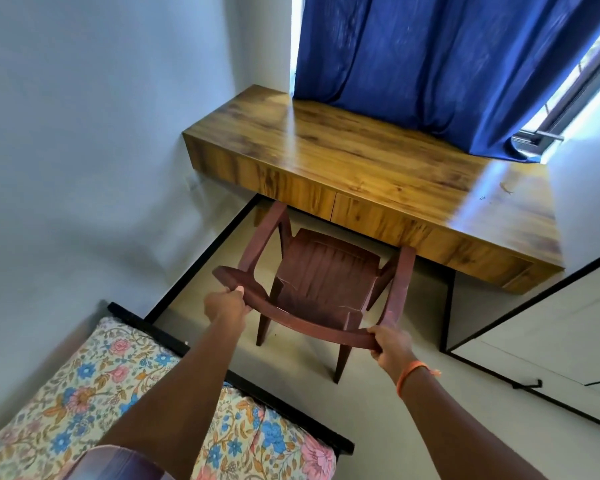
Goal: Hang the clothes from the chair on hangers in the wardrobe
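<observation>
A dark red plastic chair (321, 271) stands on the floor with its front tucked partly under a wooden desk (371, 168). Its seat is bare; no clothes lie on it. My left hand (226, 304) grips the left end of the chair's curved top rail. At the rail's right end, my right hand (392, 347) grips it too, an orange band on that wrist. At the right edge, a white wardrobe door (548, 334) with a black frame and a small black handle shows. No hangers are in view.
A bed with a floral sheet (118, 393) and black frame fills the lower left, close beside my left arm. A blue curtain (430, 64) hangs over the window behind the desk. White wall runs along the left. Beige floor lies between chair and wardrobe.
</observation>
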A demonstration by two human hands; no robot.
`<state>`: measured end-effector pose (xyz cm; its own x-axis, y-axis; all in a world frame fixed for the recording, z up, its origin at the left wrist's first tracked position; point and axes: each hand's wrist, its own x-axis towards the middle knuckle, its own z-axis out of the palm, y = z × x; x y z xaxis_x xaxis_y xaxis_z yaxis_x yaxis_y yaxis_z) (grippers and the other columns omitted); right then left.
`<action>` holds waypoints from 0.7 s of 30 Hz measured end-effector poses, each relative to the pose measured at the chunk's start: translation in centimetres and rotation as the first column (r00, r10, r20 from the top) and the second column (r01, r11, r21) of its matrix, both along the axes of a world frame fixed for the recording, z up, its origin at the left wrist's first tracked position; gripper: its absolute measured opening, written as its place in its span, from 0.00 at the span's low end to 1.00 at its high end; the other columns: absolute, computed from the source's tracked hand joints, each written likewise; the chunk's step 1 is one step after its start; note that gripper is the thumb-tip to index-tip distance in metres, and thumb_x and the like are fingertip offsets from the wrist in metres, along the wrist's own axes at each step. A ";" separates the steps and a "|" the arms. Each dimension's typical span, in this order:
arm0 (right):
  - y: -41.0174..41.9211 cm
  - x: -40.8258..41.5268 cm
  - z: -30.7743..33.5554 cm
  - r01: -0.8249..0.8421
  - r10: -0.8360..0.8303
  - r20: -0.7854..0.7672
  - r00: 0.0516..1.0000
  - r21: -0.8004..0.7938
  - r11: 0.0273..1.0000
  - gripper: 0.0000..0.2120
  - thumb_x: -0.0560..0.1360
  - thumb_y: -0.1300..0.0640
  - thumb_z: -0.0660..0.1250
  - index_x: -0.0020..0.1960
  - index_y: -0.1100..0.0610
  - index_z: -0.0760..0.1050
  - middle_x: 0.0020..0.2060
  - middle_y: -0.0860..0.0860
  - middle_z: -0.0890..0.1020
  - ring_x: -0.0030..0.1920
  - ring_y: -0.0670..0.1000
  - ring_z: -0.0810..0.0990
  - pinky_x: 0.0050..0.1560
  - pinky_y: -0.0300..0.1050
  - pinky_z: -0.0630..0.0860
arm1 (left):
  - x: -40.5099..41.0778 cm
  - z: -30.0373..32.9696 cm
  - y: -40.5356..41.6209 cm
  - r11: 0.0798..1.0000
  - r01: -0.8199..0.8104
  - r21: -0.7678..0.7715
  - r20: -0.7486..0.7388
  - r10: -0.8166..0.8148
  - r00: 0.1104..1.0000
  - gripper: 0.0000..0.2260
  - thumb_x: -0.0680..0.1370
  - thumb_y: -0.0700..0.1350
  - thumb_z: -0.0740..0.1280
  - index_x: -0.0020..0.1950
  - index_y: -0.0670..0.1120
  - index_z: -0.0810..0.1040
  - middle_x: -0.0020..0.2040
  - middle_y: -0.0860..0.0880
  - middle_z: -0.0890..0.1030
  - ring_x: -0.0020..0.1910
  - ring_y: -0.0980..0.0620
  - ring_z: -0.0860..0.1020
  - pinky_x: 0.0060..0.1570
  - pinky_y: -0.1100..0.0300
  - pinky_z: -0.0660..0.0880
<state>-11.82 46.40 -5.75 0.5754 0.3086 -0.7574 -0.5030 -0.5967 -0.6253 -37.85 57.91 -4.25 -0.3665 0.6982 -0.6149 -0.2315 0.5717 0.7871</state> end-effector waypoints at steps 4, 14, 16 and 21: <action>1.1 0.0 -0.6 0.012 -0.012 0.013 1.000 -0.007 1.000 0.13 0.74 0.70 0.69 0.54 0.61 0.70 0.54 0.60 0.79 0.51 0.57 0.81 0.43 0.48 0.80 | -0.4 -0.5 0.9 1.000 0.015 0.011 -0.006 -0.015 1.000 0.12 0.77 0.34 0.69 0.61 0.34 0.77 0.50 0.36 0.83 0.42 0.43 0.84 0.49 0.47 0.82; 3.0 -1.0 -1.1 0.018 -0.019 -0.015 1.000 -0.031 0.999 0.13 0.73 0.65 0.72 0.53 0.58 0.72 0.49 0.58 0.81 0.46 0.56 0.83 0.48 0.52 0.83 | -0.7 -0.4 3.7 1.000 0.016 0.023 -0.053 -0.015 0.998 0.14 0.78 0.34 0.68 0.63 0.32 0.76 0.55 0.33 0.81 0.44 0.41 0.83 0.53 0.44 0.81; 3.2 -1.0 -1.3 0.039 -0.039 -0.011 0.999 -0.033 0.999 0.13 0.73 0.65 0.72 0.54 0.58 0.72 0.50 0.58 0.81 0.47 0.56 0.82 0.49 0.52 0.83 | -0.7 -0.2 3.8 1.000 0.006 0.026 -0.052 -0.005 0.999 0.14 0.78 0.34 0.69 0.62 0.32 0.76 0.54 0.33 0.81 0.43 0.41 0.82 0.53 0.44 0.81; 2.8 -1.1 0.1 0.128 -0.120 -0.202 0.972 0.029 0.991 0.10 0.75 0.69 0.68 0.51 0.59 0.70 0.56 0.58 0.79 0.55 0.57 0.80 0.56 0.51 0.79 | -0.8 0.4 2.6 0.998 0.029 0.052 0.059 -0.032 0.998 0.14 0.80 0.35 0.67 0.65 0.34 0.75 0.57 0.36 0.81 0.49 0.42 0.83 0.54 0.48 0.80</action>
